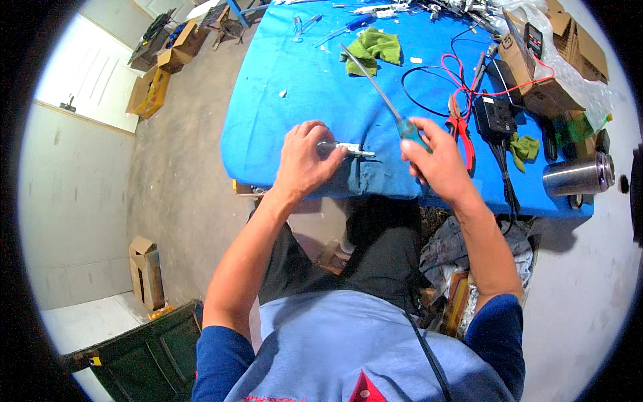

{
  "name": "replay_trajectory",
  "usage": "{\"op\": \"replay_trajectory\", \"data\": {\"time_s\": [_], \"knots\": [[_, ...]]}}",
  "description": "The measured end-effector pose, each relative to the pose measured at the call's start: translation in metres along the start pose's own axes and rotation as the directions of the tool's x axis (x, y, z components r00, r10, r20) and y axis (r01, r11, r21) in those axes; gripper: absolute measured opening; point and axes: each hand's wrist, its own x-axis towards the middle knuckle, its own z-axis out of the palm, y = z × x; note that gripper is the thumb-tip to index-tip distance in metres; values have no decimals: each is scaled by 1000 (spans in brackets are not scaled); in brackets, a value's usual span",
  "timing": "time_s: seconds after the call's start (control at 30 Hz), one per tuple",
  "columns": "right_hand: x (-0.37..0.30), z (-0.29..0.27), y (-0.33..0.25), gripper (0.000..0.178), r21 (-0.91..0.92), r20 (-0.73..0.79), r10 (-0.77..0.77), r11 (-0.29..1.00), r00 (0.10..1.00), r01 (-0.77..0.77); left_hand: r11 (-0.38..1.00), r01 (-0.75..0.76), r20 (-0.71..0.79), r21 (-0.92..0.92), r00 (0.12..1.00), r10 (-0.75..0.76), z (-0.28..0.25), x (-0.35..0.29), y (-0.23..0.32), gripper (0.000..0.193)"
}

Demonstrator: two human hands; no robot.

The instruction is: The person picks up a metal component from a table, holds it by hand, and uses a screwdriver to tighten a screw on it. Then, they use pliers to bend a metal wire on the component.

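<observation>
On the near part of the blue-covered table, my left hand is closed round a small metal part with a silvery, slotted end that sticks out to the right. Its other end is hidden under my fingers. My right hand grips a screwdriver by its teal handle, the long shaft slanting up and to the left. The shaft's tip lies over a green cloth, apart from the metal part. Close beside my right hand are red-handled pliers.
Right of the pliers sit a black power adapter with cables, red and black test leads, and a steel cup near the edge. A cardboard box stands behind. Metal parts are heaped at the far side, near a blue screwdriver.
</observation>
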Motion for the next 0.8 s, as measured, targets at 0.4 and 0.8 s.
{"op": "replay_trajectory", "data": {"time_s": [0.4,0.8], "knots": [[-132,3,33,52,-21,-6,-12,1000,1000,12,999,-19,-23,-47,1000,18,-6,-27,-7,25],[-146,17,30,42,-53,68,61,997,996,-58,997,-64,-118,31,991,67,3,-39,3,22]]}}
